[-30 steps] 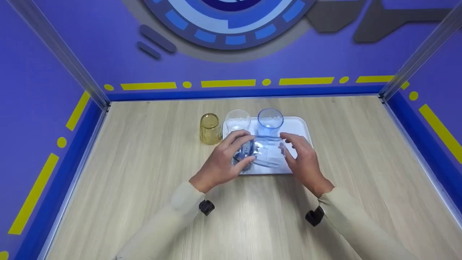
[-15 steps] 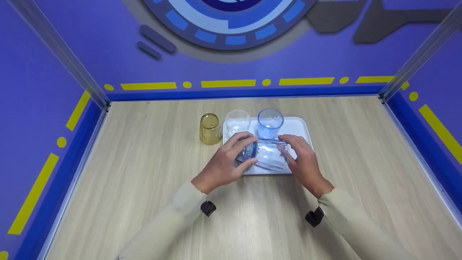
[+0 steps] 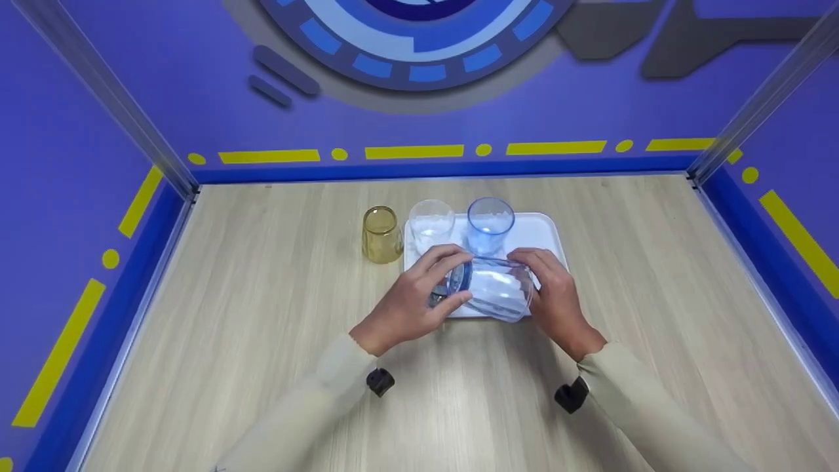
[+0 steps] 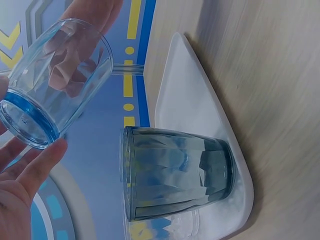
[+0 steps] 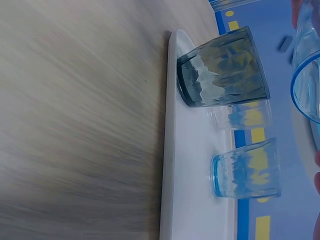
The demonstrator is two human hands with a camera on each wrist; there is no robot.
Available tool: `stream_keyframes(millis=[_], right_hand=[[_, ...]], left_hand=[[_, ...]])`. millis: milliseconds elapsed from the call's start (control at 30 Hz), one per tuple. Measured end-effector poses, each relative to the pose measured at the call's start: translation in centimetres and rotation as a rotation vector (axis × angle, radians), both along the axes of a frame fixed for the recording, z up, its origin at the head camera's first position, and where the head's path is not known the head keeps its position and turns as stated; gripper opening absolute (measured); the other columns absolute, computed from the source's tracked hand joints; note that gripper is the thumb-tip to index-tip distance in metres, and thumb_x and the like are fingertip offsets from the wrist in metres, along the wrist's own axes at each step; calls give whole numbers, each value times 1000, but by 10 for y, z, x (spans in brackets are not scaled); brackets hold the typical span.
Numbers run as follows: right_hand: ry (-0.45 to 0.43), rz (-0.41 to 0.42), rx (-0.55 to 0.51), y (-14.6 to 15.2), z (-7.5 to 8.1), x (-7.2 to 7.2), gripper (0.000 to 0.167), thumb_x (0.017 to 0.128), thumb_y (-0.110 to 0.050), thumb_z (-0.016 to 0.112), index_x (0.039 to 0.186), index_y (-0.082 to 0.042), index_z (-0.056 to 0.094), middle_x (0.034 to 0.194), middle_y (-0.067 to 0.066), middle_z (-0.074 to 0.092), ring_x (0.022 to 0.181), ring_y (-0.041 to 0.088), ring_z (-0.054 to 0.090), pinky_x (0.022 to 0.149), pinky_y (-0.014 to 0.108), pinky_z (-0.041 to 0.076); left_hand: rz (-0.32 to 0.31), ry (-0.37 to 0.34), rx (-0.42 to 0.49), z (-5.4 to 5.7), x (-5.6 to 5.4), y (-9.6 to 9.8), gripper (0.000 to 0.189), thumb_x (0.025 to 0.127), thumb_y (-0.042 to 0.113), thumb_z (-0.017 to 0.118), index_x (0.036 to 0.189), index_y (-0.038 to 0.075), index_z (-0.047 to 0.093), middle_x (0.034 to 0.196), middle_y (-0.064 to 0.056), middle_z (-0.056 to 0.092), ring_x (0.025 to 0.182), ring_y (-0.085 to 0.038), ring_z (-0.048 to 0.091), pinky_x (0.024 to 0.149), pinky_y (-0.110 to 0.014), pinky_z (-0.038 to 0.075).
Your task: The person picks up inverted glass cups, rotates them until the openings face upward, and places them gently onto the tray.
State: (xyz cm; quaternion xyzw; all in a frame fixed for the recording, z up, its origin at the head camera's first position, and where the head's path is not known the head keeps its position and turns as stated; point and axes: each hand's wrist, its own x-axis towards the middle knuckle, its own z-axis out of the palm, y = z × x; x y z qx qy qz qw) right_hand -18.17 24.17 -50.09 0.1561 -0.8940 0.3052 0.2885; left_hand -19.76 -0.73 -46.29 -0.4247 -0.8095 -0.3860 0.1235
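My left hand grips a clear drinking glass round its thick bluish base. The glass lies nearly sideways above a white tray, its mouth pointing right and tilted towards me. At that mouth is my right hand, fingers loosely bent, index finger by the upper rim. Through the glass wall, its fingers show in the left wrist view. A smoky grey-blue glass stands on the tray, mostly hidden behind my left hand in the head view. Behind stand a clear glass and a blue glass.
An amber glass stands narrow end up on the wooden table, just left of the tray. Blue-purple panels with yellow markings enclose the table at the back and sides.
My left hand has shifted slightly right and towards me with the glass, whose mouth has swung nearer to me and in by my right hand. The right hand has barely moved.
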Motion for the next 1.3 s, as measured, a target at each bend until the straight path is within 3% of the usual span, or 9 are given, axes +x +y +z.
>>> stream_keyframes(millis=[200, 500, 633, 933, 1100, 1300], right_hand=[[27, -17, 15, 1, -1, 0, 21, 85, 8, 63, 98, -8, 68, 98, 5, 68, 96, 19, 62, 89, 30, 47], [39, -30, 34, -1, -1, 0, 21, 81, 11, 62, 91, -5, 68, 88, 8, 68, 87, 21, 62, 80, 36, 49], [38, -16, 32, -2, -1, 1, 19, 80, 12, 61, 89, -5, 66, 86, 8, 67, 86, 21, 61, 80, 36, 48], [-61, -23, -12, 0, 0, 3, 13, 86, 7, 60, 87, -4, 66, 85, 6, 67, 85, 17, 60, 78, 29, 48], [-76, -42, -31, 3, 0, 5, 12, 88, 7, 60, 87, -4, 66, 86, 6, 66, 82, 12, 57, 72, 22, 47], [-75, -77, -32, 5, 2, 6, 6, 90, 2, 60, 87, -3, 63, 81, 6, 63, 78, 11, 54, 67, 24, 48]], left_hand=[[-2, -64, -24, 0, 0, 0, 48, 98, 36, 54, 140, 13, 48, 139, -3, 47, 124, -10, 50, 99, -23, 49], [3, -134, -42, 0, -3, -2, 48, 102, 32, 45, 146, 13, 41, 144, -3, 44, 133, -11, 44, 110, -30, 41], [2, -173, -26, -3, -4, -3, 50, 103, 33, 43, 148, 13, 38, 147, -1, 43, 136, -11, 42, 112, -32, 39], [15, -207, -23, -3, -6, -6, 49, 104, 33, 41, 150, 17, 35, 150, 1, 41, 140, -12, 38, 116, -34, 33], [18, -197, -14, -3, -7, -6, 49, 103, 34, 44, 148, 17, 38, 148, 1, 42, 138, -11, 40, 114, -33, 36], [16, -218, 16, -2, -8, -6, 49, 102, 32, 46, 146, 13, 40, 147, -2, 43, 133, -13, 46, 103, -28, 47]])
